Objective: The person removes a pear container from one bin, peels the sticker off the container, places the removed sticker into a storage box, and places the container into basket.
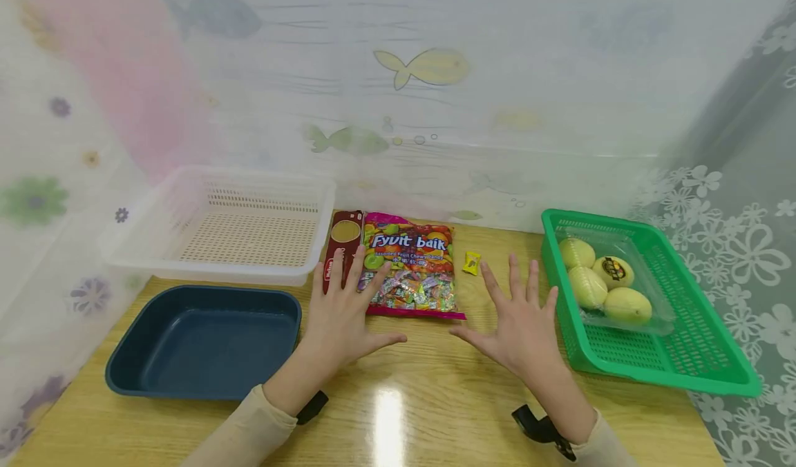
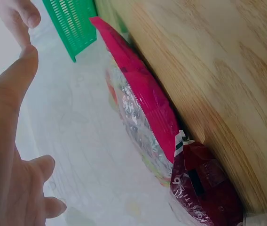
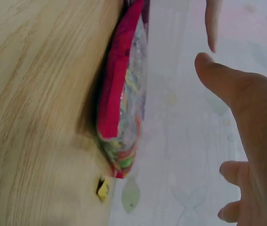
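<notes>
My left hand [image 1: 338, 318] is spread above the table, fingers straight, holding nothing; in the head view its fingertips overlap a dark red biscuit packet [image 1: 344, 235] and the edge of a pink-trimmed bag of fruit chews [image 1: 413, 267]. My right hand [image 1: 519, 322] is likewise spread and bare, between the candy bag and the green basket. Just beyond its fingers lies one small yellow-wrapped candy [image 1: 472, 262]. In the left wrist view the packet [image 2: 204, 183] lies against the end of the bag [image 2: 143, 99]. The right wrist view shows the bag [image 3: 117, 89] flat on the wood.
A white perforated basket [image 1: 298, 273] stands at the back left, with a dark blue tub [image 1: 205, 342] in front of it. At right, a green basket [image 1: 715, 336] holds a clear plastic pack of several yellow-green fruits [image 1: 587, 287]. A patterned curtain [image 1: 497, 108] hangs behind the wooden table [image 1: 435, 398].
</notes>
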Tool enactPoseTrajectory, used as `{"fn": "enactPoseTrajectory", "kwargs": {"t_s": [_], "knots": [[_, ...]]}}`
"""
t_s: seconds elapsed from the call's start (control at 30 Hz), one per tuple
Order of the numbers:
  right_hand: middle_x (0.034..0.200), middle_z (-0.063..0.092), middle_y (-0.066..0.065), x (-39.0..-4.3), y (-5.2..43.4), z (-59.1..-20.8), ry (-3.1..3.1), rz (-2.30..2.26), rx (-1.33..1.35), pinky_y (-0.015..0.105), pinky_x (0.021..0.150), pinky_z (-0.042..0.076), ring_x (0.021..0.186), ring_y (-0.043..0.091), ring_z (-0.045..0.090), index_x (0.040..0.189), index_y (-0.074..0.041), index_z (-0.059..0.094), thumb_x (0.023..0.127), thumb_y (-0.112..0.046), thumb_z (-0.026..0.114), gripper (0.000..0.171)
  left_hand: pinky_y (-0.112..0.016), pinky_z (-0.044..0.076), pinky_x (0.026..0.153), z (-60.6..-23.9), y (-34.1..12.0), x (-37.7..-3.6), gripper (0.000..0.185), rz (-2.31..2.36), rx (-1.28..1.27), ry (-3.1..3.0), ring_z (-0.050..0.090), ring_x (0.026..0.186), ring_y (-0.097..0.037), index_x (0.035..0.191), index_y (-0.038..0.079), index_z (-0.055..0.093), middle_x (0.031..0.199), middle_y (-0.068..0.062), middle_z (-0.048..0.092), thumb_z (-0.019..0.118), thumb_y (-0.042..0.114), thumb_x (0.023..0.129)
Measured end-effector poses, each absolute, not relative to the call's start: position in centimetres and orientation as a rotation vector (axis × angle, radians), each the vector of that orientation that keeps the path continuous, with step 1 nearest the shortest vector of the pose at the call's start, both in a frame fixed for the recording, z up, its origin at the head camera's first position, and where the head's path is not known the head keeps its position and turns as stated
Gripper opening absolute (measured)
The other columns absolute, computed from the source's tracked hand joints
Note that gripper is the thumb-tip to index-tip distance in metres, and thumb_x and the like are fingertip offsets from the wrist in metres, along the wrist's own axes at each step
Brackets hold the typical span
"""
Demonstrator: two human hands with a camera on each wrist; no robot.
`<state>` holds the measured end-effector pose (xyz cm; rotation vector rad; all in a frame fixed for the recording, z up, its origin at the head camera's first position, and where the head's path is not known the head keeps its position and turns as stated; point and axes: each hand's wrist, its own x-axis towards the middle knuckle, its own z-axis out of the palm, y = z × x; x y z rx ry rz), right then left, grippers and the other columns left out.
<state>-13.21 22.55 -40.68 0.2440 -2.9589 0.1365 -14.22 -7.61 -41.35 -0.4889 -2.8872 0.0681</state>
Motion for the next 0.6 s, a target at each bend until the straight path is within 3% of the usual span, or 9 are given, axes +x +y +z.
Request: {"fn": "enactPoseTrajectory", "kwargs": {"t_s": [0.17,0.3,0.43,0.6], "knots": [[0.176,0.011,0.024,-12.9,23.9,-40.2,-2.947,0.185,0.280,0.085,0.115,0.014,0.160,0.055,0.001,0.172,-0.025,0.021,0.083,-0.082,0.069,0.116,-0.068,0.016,0.126,-41.2,-7.2,-14.2,0.114,-0.002,-0.540,-2.855,0.014,0.160,-0.051,0.171,0.034,0.026,0.178,-0.017,0.010,0.053,0.096,0.079],[0.169,0.031,0.028,-12.4,25.1,-39.6,-2.873,0.235,0.356,0.080,0.115,0.026,0.156,0.055,0.024,0.168,-0.015,0.035,0.086,-0.068,0.076,0.106,-0.066,0.018,0.127,-41.1,-7.0,-14.0,0.109,-0.062,-0.591,-2.817,0.021,0.159,-0.051,0.170,0.035,0.028,0.176,-0.019,0.018,0.057,0.092,0.082],[0.156,0.050,0.030,-11.7,26.4,-39.5,-2.731,0.346,0.462,0.075,0.108,0.042,0.143,0.054,0.047,0.163,-0.013,0.044,0.083,-0.054,0.087,0.099,-0.066,0.022,0.126,-41.1,-6.9,-13.9,0.106,-0.167,-0.646,-2.749,0.029,0.156,-0.048,0.169,0.032,0.033,0.174,-0.019,0.025,0.063,0.087,0.083],[0.148,0.062,0.022,-10.7,28.1,-39.2,-2.574,0.487,0.506,0.067,0.093,0.055,0.130,0.049,0.061,0.157,-0.013,0.054,0.077,-0.038,0.095,0.093,-0.066,0.032,0.122,-41.4,-6.8,-14.0,0.103,-0.277,-0.746,-2.644,0.039,0.150,-0.048,0.167,0.028,0.037,0.169,-0.019,0.035,0.069,0.080,0.084]]}}
